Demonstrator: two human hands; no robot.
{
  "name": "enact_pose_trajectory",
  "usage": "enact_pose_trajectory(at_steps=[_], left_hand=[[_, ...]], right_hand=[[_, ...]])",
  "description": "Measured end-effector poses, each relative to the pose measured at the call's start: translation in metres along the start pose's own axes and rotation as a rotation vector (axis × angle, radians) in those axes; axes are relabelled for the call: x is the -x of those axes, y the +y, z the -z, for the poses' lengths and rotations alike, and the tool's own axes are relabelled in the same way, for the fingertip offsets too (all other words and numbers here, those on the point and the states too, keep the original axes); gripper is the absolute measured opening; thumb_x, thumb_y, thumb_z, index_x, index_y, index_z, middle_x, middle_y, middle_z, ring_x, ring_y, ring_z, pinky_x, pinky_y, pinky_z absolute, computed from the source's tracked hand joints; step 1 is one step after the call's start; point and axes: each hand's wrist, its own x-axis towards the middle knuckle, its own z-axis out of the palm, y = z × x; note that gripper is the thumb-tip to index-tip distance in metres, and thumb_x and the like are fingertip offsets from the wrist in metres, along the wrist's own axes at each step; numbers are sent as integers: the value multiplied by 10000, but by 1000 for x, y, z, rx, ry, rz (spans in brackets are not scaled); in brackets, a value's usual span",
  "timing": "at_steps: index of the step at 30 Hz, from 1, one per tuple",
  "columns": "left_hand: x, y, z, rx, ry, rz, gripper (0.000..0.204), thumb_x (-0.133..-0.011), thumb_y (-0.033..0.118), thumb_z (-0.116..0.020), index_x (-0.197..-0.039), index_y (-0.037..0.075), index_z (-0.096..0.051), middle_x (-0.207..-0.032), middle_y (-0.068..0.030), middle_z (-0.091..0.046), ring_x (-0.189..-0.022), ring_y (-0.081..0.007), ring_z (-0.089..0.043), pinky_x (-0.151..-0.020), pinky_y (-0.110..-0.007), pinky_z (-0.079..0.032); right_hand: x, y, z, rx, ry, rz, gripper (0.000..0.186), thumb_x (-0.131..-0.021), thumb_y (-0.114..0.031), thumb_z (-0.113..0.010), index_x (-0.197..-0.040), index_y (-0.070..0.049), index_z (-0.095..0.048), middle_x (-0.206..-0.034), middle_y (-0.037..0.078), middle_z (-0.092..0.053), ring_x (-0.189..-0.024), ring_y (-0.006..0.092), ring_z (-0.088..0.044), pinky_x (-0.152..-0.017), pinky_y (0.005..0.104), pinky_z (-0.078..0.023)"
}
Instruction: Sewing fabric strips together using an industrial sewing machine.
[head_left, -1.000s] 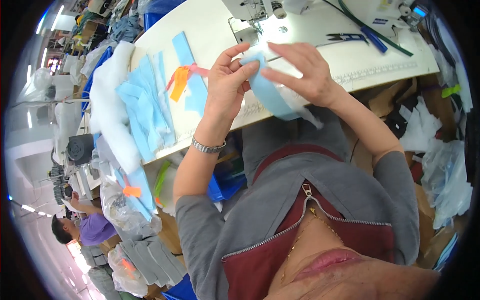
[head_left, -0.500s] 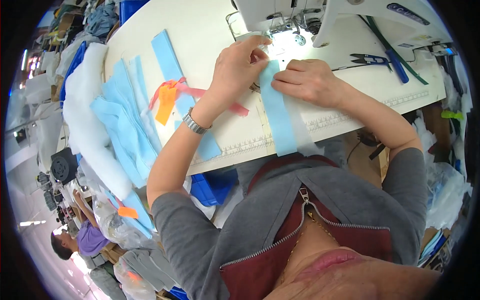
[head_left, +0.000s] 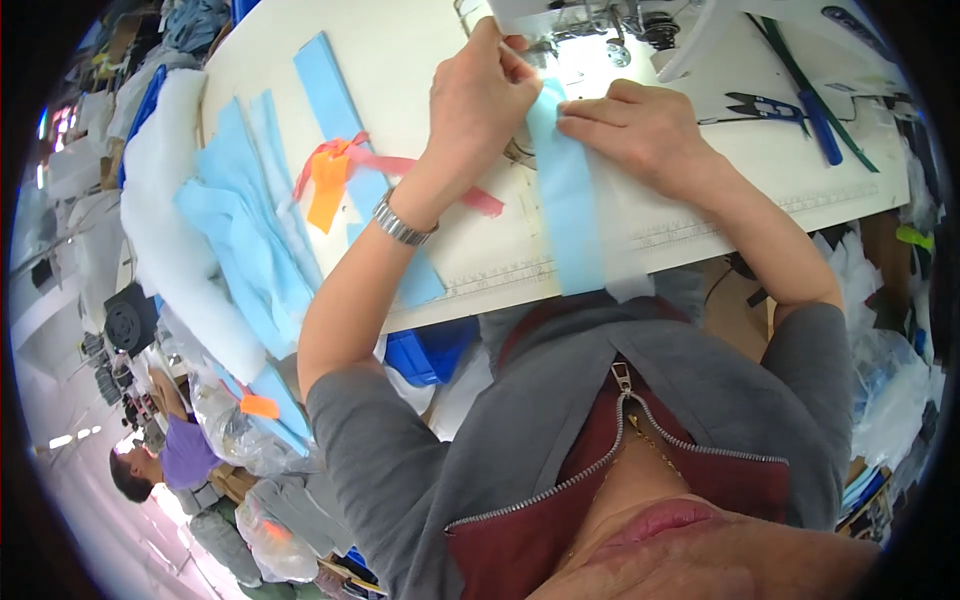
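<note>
A light blue fabric strip [head_left: 572,220] runs from the sewing machine [head_left: 690,45] down over the table's near edge. A thin whitish translucent strip [head_left: 628,278] lies along its right side, partly under it. My left hand [head_left: 478,115] is closed at the strip's far left edge, close to the lit needle area. What its fingertips grip is partly hidden. From the right, my right hand [head_left: 650,135] holds the same blue strip, its fingers together on the right edge just below the needle area.
Thread snips [head_left: 765,107] and a blue-handled tool [head_left: 820,128] lie to the right. Left of my arm are stacked blue fabric pieces [head_left: 245,220], a pink ribbon with an orange tag [head_left: 328,185] and white batting [head_left: 165,210]. A printed ruler [head_left: 690,235] follows the near table edge. Another person [head_left: 185,450] sits far left.
Both hands have moved slightly farther toward the machine along with the blue strip. The whole view has shifted a little. Both hands keep their hold on the strip.
</note>
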Motion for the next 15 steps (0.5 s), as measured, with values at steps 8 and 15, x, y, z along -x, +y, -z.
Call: enact_pose_trajectory(at_steps=[8,15], left_hand=[[-25,-11,4,-168,-143,90,151,-785,117,-742,-851,-7,-689,-746,-55,-711,-657,-142,-663,-644,-288,-540],[-32,-12,-1,-99,-144,104,141,-776,125,-744,-814,0,-693,-701,-42,-680,-619,-125,-633,-628,-281,-534]], right_hand=[[0,2,-6,40,20,-106,234,-798,-164,-672,-1017,-166,-753,-1166,-38,-735,-966,203,-703,-723,320,-585],[1,8,-9,21,3,-169,244,-763,-184,-776,-1001,-233,-758,-1182,-113,-715,-972,132,-631,-553,284,-528]])
